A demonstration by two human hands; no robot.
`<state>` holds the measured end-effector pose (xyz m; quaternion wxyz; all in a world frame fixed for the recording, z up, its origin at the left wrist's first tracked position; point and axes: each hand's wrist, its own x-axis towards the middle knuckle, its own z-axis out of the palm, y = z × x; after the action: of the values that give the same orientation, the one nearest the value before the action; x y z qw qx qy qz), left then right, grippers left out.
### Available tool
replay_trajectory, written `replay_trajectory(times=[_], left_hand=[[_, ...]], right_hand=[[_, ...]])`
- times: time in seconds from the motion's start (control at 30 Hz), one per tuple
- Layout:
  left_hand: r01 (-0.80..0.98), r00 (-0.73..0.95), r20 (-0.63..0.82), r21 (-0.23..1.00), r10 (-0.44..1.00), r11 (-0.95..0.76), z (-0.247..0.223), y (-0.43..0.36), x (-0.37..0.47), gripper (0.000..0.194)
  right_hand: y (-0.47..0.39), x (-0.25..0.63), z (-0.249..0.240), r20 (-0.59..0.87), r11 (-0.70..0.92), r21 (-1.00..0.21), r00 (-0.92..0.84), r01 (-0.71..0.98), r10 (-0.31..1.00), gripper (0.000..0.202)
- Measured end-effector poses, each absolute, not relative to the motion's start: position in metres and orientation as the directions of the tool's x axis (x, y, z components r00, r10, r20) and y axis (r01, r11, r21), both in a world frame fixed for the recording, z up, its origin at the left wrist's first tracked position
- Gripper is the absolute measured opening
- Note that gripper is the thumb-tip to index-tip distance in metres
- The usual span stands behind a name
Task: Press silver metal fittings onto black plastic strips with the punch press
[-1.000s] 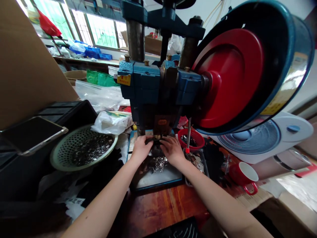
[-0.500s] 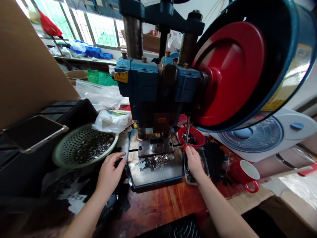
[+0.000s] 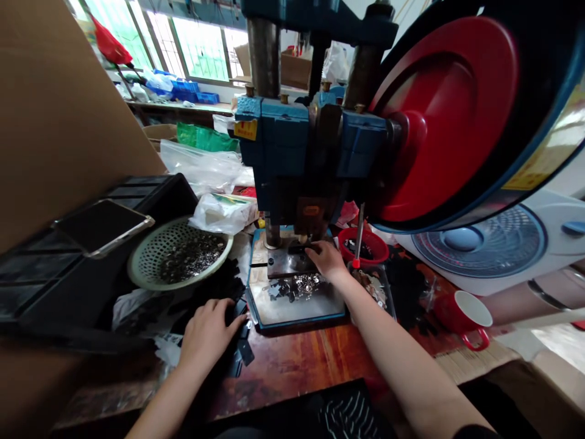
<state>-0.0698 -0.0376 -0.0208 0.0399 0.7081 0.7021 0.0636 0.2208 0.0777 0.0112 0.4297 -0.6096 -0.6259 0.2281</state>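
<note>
My right hand (image 3: pixel 328 261) is in at the blue press (image 3: pixel 281 137), under its ram. Its thumb and fingertips close on the right end of a small black plate (image 3: pixel 298 249), which lies on the steel die block (image 3: pixel 286 266). My left hand (image 3: pixel 209 329) rests at the left of the press base, its thumb and fingers apart. Flat black plates (image 3: pixel 245 352) lie beside and partly beneath its fingertips. Small shiny metal bits (image 3: pixel 307 285) are heaped on the base plate (image 3: pixel 292 312) in front of the die. The lever with a red tip (image 3: pixel 359 238) hangs free to the right.
A pale green basket (image 3: pixel 145 268) of metal bits stands at left, below a phone (image 3: pixel 107 227). At right are a red bowl (image 3: pixel 377 241), a clear tray (image 3: pixel 388 299) of pieces, a red mug (image 3: pixel 457 317) and a fan (image 3: pixel 484 244). The red flywheel (image 3: pixel 461 122) overhangs.
My right hand has let go of the lever and moved left to the die. My left hand has come down and nearer, to the black plates. The view has shifted slightly.
</note>
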Motion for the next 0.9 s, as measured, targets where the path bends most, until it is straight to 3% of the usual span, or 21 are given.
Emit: replay_trajectory(times=[0.1,0.33,0.4,0.43,0.5,0.57,0.63,0.77,0.9], left_hand=[[0.991,0.015,0.034,0.133,0.999,-0.020,-0.023,-0.033,-0.067,0.042],[0.985,0.031,0.008,0.172,0.999,-0.032,-0.024,-0.033,-0.071,0.039],[0.979,0.037,0.014,0.200,0.999,-0.039,-0.024,-0.034,-0.071,0.040],[0.976,0.037,0.020,0.213,0.999,-0.040,-0.024,-0.034,-0.071,0.040],[0.972,0.033,0.033,0.231,0.999,-0.040,-0.024,-0.036,-0.070,0.040],[0.971,0.026,0.040,0.237,0.999,-0.035,-0.024,-0.037,-0.070,0.041],[0.970,0.022,0.034,0.243,0.999,-0.030,-0.023,-0.038,-0.069,0.041],[0.954,-0.005,0.056,0.299,0.998,-0.012,-0.022,-0.040,-0.068,0.040],[0.896,-0.093,0.136,0.443,0.986,0.024,-0.026,-0.041,-0.067,0.038]], right_hand=[[0.083,0.228,0.007,0.200,0.097,-0.911,0.223,0.402,0.954,0.019],[0.042,0.271,0.000,0.149,0.098,-0.986,0.448,0.134,0.881,0.038],[0.020,0.267,-0.004,0.137,0.099,-0.989,0.442,0.109,0.887,0.038],[0.008,0.262,-0.006,0.154,0.092,-0.981,0.395,0.171,0.906,0.034],[-0.011,0.246,-0.008,0.176,0.105,-0.904,0.136,0.415,0.975,0.021],[-0.022,0.228,-0.006,0.193,0.222,-0.760,-0.114,0.611,0.975,0.017],[-0.025,0.212,-0.004,0.210,0.324,-0.601,-0.247,0.730,0.946,0.015],[-0.019,0.196,-0.005,0.213,0.374,-0.361,-0.315,0.854,0.925,0.012],[-0.014,0.196,-0.007,0.241,0.371,-0.326,-0.303,0.870,0.922,0.015]])
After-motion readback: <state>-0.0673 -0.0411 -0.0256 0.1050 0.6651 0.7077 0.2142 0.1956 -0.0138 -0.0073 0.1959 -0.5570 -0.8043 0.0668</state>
